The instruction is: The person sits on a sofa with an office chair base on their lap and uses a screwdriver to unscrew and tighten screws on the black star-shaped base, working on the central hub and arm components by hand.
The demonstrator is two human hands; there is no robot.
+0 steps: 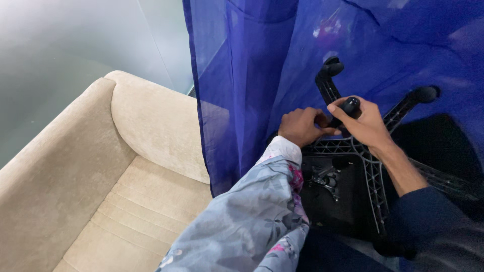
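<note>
Nearest you, the upturned chair base lies across your lap, legs pointing away. Your left hand curls shut at its hub; your right hand clamps the black knob. The blue curtain beyond could snag a leg and tip the base.

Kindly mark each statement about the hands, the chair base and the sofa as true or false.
1. The right hand grips a black round part at the hub of the chair base. True.
2. The left hand rests on the sofa. False: it is at the chair base, beside the right hand.
3. The sofa is beige. True.
4. The curtain behind the chair base is red. False: it is blue.
5. The left sleeve has a floral pattern. True.
</note>
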